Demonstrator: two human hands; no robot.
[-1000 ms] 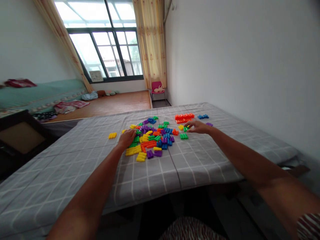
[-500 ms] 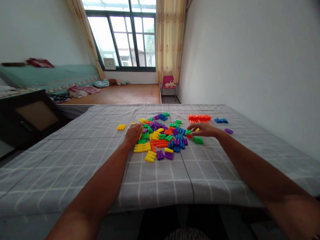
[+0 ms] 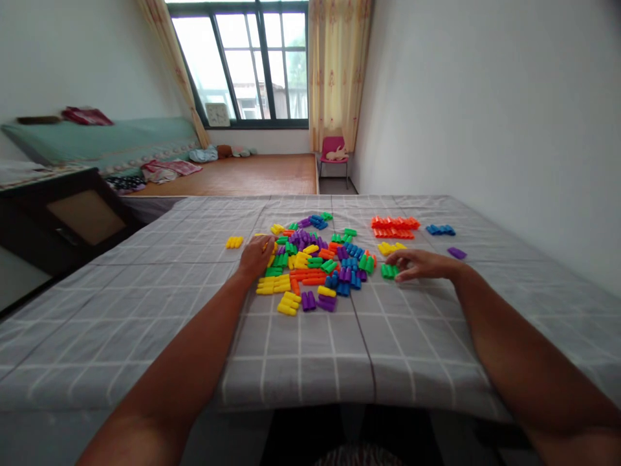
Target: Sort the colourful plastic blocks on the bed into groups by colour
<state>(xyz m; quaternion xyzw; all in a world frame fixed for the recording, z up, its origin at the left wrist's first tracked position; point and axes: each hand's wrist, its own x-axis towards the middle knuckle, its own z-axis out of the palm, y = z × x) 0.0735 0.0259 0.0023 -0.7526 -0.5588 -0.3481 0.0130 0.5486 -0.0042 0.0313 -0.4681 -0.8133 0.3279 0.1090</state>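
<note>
Connector blocks, bright plastic pieces shaped like joined tubes, form a loose pile [image 3: 310, 259] in the middle of the table. My left hand [image 3: 257, 255] rests at the pile's left edge, its fingers extended over yellow blocks [image 3: 272, 256] and partly covering them. Right of the pile, my right hand [image 3: 418, 265] has thumb and fingers around a green block [image 3: 389, 271] lying on the cloth. Just beyond that hand lies a yellow block strip [image 3: 392, 248]. Another green block [image 3: 367, 263] sits at the pile's right edge, apart from my fingers.
Orange blocks [image 3: 394, 226] stand in rows at the back right, near a blue block [image 3: 440, 230] and a purple block [image 3: 457, 253]. A yellow block [image 3: 235, 242] lies apart on the left. Grey checked cloth [image 3: 412, 349] covers the table. Behind are a low bed [image 3: 262, 173] and pink chair [image 3: 334, 150].
My right hand has moved right and nearer, from the pile's edge to the separate green block, uncovering the yellow strip. My left hand stays by the pile. The view has tilted slightly down.
</note>
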